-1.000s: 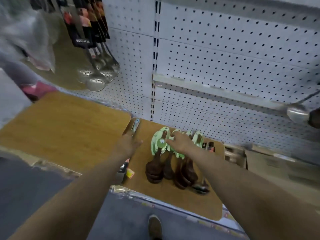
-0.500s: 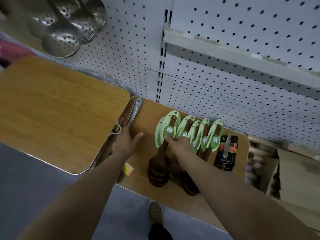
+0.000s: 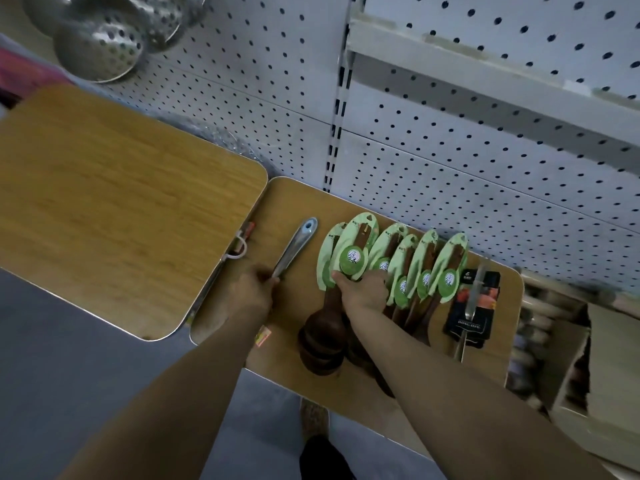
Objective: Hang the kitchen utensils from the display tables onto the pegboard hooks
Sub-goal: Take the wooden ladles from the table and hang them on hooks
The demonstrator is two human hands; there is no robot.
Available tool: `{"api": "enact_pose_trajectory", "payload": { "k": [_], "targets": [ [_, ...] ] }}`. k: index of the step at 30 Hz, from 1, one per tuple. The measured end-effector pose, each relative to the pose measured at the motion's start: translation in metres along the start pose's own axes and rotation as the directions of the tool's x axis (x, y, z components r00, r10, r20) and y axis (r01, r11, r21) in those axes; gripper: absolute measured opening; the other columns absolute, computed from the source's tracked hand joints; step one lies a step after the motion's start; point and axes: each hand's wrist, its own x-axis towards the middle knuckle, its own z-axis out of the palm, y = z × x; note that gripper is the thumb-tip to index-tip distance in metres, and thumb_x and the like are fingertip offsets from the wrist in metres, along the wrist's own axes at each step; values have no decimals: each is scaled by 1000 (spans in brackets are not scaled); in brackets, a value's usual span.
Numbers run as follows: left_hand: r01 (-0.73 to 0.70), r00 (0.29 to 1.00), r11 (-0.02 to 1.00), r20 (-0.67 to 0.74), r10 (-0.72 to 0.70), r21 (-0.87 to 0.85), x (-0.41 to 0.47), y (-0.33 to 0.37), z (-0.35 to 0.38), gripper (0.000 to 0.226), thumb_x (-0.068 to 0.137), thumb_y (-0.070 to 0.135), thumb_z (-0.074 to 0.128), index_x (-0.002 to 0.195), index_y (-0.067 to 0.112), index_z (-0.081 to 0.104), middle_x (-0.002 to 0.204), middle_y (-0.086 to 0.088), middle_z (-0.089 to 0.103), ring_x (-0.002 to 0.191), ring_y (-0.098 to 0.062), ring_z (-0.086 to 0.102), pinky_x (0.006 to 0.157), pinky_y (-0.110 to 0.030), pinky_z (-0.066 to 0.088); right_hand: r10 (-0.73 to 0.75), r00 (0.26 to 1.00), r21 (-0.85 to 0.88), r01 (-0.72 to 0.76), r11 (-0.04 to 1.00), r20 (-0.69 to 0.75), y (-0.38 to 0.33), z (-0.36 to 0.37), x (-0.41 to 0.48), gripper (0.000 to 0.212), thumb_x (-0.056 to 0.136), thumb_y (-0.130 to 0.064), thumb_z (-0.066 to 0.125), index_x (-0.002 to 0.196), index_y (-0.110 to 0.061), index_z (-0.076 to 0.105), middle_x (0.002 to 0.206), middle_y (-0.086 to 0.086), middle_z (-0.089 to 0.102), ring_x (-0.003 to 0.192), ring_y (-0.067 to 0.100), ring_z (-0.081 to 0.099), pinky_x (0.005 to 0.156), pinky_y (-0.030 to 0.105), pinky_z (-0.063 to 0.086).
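Gripping metal handle, left hand; right hand half-buried among carded spoons, grip unclear.

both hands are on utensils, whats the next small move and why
Probably lift the right hand straight up to draw the front wooden spoon off the fanned row: its thumb pinches that spoon's green card, while the left hand grips the metal utensil beside it.

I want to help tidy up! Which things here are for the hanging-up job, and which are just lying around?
For the job: wooden spoons, steel utensil in the left hand, black-carded utensil, pegboard.
Just lying about: cardboard box, orange tag, skimmers already hanging.
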Motion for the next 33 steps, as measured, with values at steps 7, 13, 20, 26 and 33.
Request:
{"api": "enact_pose_trajectory", "payload": {
  "k": [7,13,20,26,33],
  "targets": [
    [-88,995,994,33,91,-66,-30,-12,-13,8,91,31,69,93,24,70,88,0,69,87,-20,63,77,-35,52,-42,997,179,30,983,61,15,-10,-13,47,82,-41,81,109,-11,56,96,3,63,94,27,63,82,36,50],
    [-149,988,958,1,154,-245,-80,-9,-45,17,91,27,69,78,17,71,75,-7,68,71,-16,58,74,-32,47,-194,967,373,121,920,165,18,-32,-60,59,78,-28,87,122,-23,47,99,7,73,96,26,70,96,47,55],
    [-278,959,870,-70,274,-407,-178,7,-89,21,96,27,63,81,15,71,75,0,66,72,-17,59,75,-34,49,-317,932,475,202,857,176,26,-99,-146,26,89,-28,77,111,-19,66,97,-1,72,96,21,68,92,38,56],
    [-392,904,800,-27,427,-454,-279,44,-102,19,99,26,58,86,19,69,94,-5,76,95,-25,69,90,-42,52,-379,923,584,271,765,67,51,-175,-224,75,94,-43,67,154,-11,36,155,6,42,140,29,43,116,43,37],
    [-520,806,718,11,592,-463,-394,98,-79,21,99,26,59,96,10,72,81,3,74,71,-8,63,65,-20,51,-353,932,683,312,660,-84,92,-274,-280,54,83,-53,76,124,-19,66,115,6,73,104,30,70,91,46,59]
  ]
}}
